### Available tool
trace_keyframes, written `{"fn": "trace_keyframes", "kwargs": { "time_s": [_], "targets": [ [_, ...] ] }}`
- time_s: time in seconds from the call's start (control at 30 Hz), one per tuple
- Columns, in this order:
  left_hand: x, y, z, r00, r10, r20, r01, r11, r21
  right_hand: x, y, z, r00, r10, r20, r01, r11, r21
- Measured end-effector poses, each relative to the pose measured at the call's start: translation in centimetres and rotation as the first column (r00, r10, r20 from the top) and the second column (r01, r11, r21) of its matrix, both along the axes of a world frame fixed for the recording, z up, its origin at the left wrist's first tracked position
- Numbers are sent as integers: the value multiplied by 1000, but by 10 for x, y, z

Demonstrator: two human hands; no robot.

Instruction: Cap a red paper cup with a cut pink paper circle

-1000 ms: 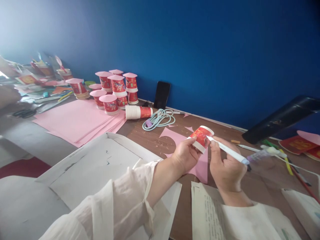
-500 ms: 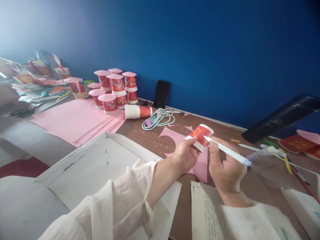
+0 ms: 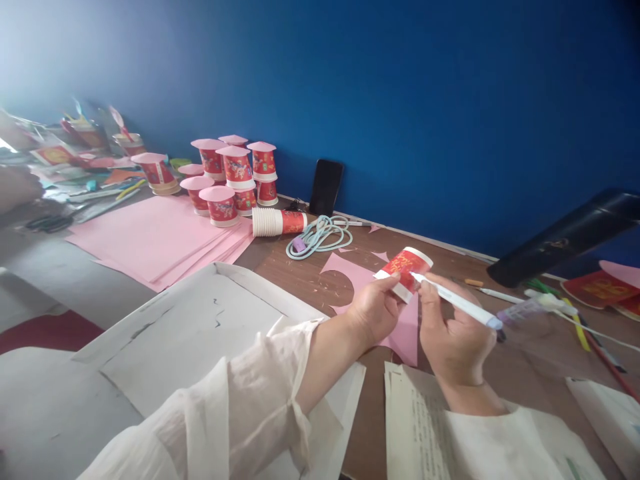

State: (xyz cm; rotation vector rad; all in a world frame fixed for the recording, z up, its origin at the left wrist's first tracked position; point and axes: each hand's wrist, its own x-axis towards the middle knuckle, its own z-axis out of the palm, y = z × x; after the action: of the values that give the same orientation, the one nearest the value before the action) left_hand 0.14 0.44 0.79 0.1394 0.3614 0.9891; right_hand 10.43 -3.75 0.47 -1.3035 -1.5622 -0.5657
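Observation:
My left hand (image 3: 377, 310) is closed around a red-and-white paper cup (image 3: 404, 265) with gold print, held tilted above the table. In my right hand (image 3: 457, 340) is a white marker pen (image 3: 465, 305) with a pale blue end. Its tip meets or nearly meets the cup's side; I cannot tell if it touches. Beneath both hands lies a pink paper sheet (image 3: 345, 275) with round pieces cut out of it. To the left, a nested stack of paper cups (image 3: 273, 222) lies on its side.
Red cups with pink paper tops (image 3: 237, 170) stand by the wall, beside pink paper sheets (image 3: 145, 237). A coiled pale cable (image 3: 320, 240), a leaning phone (image 3: 326, 187), a black cylinder (image 3: 560, 237) and printed sheets (image 3: 413, 427) lie around. A person's arm shows blurred at far left.
The whole view has shifted slightly, so things sit a little further right. The cup looks slightly turned in my left hand, and the pen stays at its side.

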Motion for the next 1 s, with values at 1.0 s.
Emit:
{"fn": "trace_keyframes", "kwargs": {
  "time_s": [1.0],
  "targets": [
    [-1, 0, 2, 1000, -6, 13, 7, 999, -33, 6, -3, 4, 999, -37, 0, 37, 998, 59]
  ]
}}
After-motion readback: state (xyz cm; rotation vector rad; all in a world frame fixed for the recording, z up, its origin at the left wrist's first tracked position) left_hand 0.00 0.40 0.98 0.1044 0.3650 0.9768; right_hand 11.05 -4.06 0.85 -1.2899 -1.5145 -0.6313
